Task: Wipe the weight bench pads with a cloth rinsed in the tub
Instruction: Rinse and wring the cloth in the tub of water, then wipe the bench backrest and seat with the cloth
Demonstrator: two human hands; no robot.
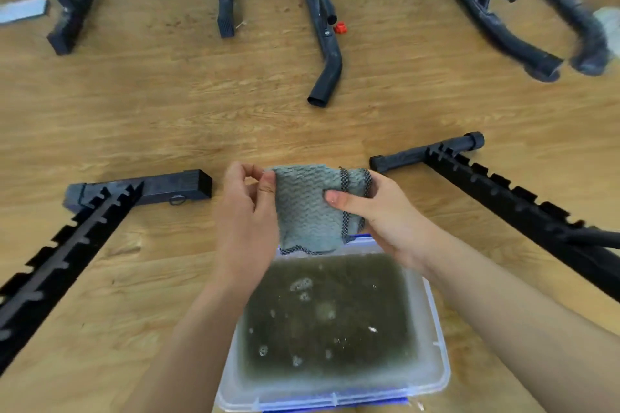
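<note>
Both hands hold the cloth (312, 208) up by its top edge. The left hand (246, 211) pinches the left corner between thumb and forefinger; the right hand (372, 211) grips the right side, thumb pressed across the front of the folded, dark-stitched hem. The cloth hangs spread between them, its lower edge just above the far rim of the tub (436, 339).

The tub sits on the floor (167, 104) directly below, clear plastic with blue trim, filled with murky grey-green water dotted with bubbles. Black bench frames (503, 191) lie to either side, notched rails running toward the camera, and more legs stand farther off near a small red cap (340, 27). No pad is in view.

This looks like the rinse step, with the cloth lifted out and opened up. Whether it drips cannot be told. The next move likely calls for wringing it over the tub, then carrying it to a pad out of sight.

No brand, label or writing can be read anywhere.
</note>
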